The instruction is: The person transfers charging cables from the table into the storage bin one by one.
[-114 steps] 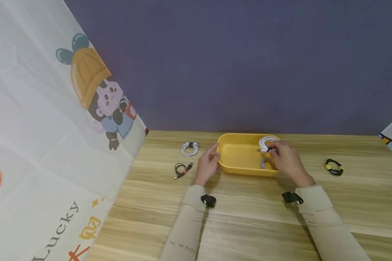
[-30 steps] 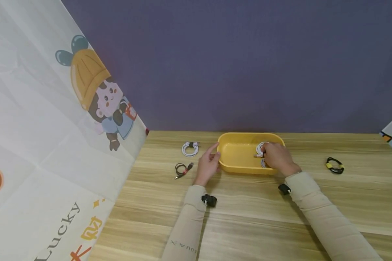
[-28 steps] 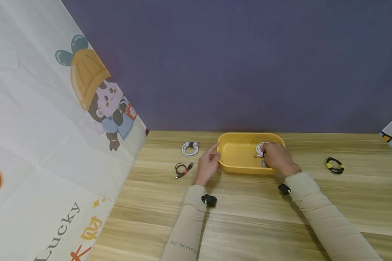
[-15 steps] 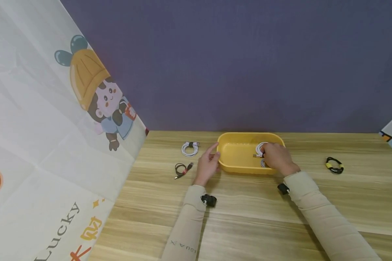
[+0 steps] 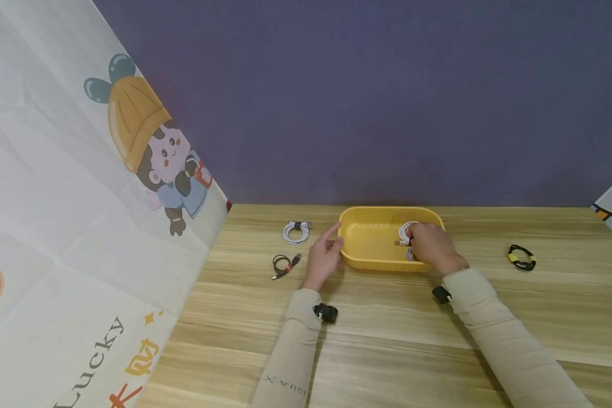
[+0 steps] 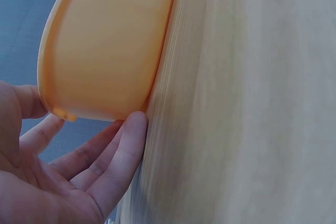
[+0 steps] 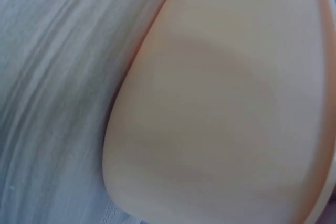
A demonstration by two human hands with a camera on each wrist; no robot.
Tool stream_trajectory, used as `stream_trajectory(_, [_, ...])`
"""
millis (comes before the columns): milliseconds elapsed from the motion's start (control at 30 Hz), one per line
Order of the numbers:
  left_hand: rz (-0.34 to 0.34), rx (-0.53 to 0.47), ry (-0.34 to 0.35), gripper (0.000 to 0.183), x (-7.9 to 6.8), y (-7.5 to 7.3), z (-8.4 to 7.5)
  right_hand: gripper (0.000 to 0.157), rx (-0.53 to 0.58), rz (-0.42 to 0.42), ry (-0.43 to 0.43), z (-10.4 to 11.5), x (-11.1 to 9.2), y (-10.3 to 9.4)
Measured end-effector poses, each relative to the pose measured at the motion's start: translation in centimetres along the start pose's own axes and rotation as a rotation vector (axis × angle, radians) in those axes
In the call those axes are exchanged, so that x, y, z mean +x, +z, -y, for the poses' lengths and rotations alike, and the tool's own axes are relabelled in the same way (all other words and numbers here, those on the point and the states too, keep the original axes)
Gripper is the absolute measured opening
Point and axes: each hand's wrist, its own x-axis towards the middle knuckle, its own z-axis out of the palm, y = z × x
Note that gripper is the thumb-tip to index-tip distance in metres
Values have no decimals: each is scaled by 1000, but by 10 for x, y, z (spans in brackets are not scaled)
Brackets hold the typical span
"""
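A yellow plastic tray stands on the wooden table. My left hand rests against its left end, fingers fairly straight along the outer wall and thumb at the rim in the left wrist view. Inside the tray's right part, my right hand pinches a coiled white USB cable, its plug pointing left. A grey coiled cable shows just below it, partly covered by the hand. The right fingertips are hidden behind the hand; the right wrist view shows mainly the tray's outer wall.
Left of the tray lie a coiled white cable with a black tie and a small black USB cable with a red tie. A black coiled cable with yellow ties lies to the right. A dark blue panel rises behind the table.
Since 3.8 seconds ago, my right hand has lowered the white cable into the tray beside the grey one. Over the last second both hands have stayed practically still.
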Motion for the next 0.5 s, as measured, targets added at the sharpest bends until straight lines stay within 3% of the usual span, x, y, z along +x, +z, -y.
stream_trajectory(167, [-1, -2, -4, 42, 0, 1, 0, 17, 63, -77, -27, 0, -5, -2])
stream_trajectory(367, [1, -4, -11, 42, 0, 1, 1, 20, 226, -126, -67, -7, -13, -8])
stream_trajectory(500, [3, -2, -6, 43, 1, 0, 1, 20, 276, -211, -73, -14, -22, -15])
